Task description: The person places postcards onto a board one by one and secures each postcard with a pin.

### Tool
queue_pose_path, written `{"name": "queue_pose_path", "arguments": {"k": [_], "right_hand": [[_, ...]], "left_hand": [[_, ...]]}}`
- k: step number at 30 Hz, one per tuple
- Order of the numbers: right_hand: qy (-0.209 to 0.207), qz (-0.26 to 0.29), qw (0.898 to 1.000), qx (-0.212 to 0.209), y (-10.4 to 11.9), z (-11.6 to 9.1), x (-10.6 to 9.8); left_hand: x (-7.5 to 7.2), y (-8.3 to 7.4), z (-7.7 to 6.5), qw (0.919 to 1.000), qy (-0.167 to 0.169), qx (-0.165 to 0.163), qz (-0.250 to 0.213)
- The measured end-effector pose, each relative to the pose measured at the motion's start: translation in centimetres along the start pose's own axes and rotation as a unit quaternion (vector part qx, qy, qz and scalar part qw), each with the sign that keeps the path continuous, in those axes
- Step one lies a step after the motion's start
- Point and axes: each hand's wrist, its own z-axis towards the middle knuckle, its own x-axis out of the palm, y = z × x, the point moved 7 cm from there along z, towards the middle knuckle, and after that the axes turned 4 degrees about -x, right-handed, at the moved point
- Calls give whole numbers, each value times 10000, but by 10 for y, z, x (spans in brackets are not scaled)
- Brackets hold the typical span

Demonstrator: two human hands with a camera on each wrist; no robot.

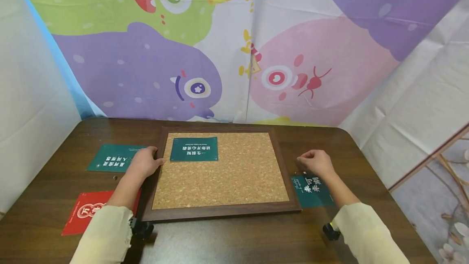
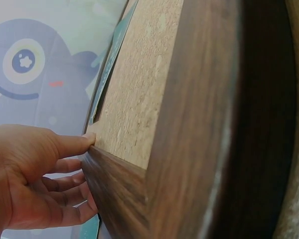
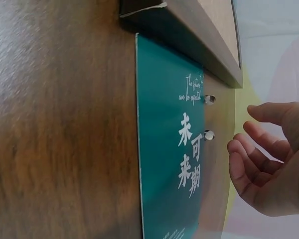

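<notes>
Head view: rectangular cork board with a dark-brown wood-look frame [image 1: 223,182] lies flat on the dark-brown wood-grain table [image 1: 220,241], about mid-width. Left hand [image 1: 144,163] grasps the frame at its left side; left wrist view shows thumb on the upper face, fingers along the outer edge. Right hand [image 1: 317,163] is released, fingers loosely bent, nothing visible in its grasp; it hovers right of the board.

Cards: dark-green rectangular card with white characters [image 1: 195,149] on the cork, far left part. Second green card, white lettering [image 1: 110,161], on the table left of the board, partly behind the left hand. Bright-red card with a pale emblem [image 1: 80,217] nearer, partly covered by the left forearm. Third green card, large white characters [image 1: 311,196], just beside the frame's right side; contact cannot be told.

Right wrist view: two small, shiny, clear-looking pieces [image 3: 209,135] at that card's far edge, near the right hand, not touching it.
</notes>
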Motion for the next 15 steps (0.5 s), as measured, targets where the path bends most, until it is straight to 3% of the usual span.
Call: {"name": "queue_pose_path", "arguments": {"k": [15], "right_hand": [[268, -116, 9995, 83, -13, -10, 3]], "left_hand": [[1, 2, 2, 10000, 19, -40, -27]]}}
